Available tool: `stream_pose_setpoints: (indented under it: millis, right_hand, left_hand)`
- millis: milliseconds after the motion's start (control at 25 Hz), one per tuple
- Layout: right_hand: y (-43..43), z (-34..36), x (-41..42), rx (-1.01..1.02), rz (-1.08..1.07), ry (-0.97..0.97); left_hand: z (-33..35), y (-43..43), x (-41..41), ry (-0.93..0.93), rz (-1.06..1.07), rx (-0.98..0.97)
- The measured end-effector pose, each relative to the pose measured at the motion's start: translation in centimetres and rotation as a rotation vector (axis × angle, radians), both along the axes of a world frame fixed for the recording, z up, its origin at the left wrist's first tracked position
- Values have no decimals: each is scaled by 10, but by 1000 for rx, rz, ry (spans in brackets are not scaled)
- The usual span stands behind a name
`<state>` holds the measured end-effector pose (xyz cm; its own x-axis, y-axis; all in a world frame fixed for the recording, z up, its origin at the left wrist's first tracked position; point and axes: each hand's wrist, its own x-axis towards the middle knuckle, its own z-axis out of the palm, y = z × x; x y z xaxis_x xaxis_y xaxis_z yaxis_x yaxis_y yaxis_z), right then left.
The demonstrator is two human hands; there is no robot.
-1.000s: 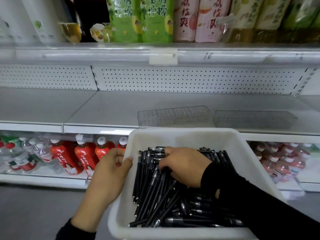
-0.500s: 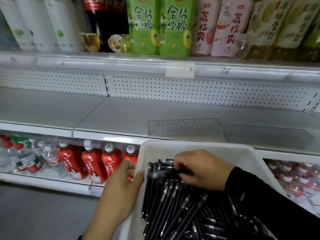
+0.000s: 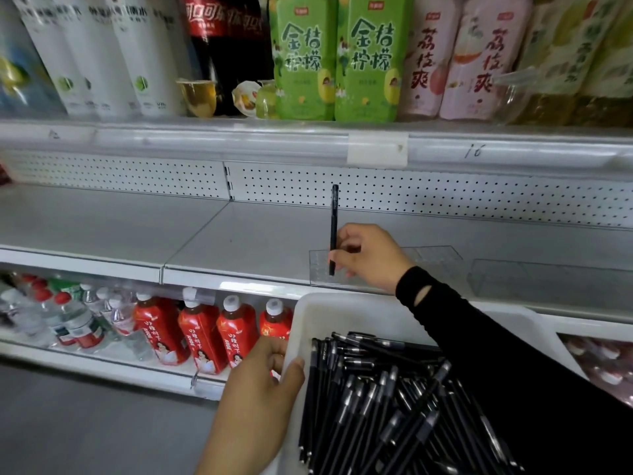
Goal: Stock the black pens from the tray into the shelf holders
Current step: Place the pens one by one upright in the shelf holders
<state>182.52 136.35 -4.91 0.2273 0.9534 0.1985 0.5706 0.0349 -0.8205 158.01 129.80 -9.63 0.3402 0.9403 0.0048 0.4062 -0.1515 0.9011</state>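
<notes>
While right hand (image 3: 371,257) pinches pen (image 3: 333,214), holder (image 3: 436,260) half-hidden

Right hand (image 3: 371,257): pinches one black pen (image 3: 333,221) upright, lower tip at the left end of the clear holder (image 3: 435,260); possibly in a slot, hard to tell.
Left hand (image 3: 263,382): grips the white tray (image 3: 342,305) by its left rim.
Tray contents: heaped pens (image 3: 376,406).
</notes>
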Motion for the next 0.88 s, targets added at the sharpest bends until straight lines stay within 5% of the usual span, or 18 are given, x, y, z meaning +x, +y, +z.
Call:
stream_pose_setpoints:
  millis: [240,720,880]
  right_hand:
    - [59,-18,4,-10,-203,76]
    - [86,-17,-10,-121,-253,-325]
    - [83,-19,-9,-90,-241,-317]
  left_hand:
    - [-2,-2,2,-13,25,-25]
    - [-2,0,-2,-64,3,-80]
    - [-2,-1,-2,-57,-6,-69]
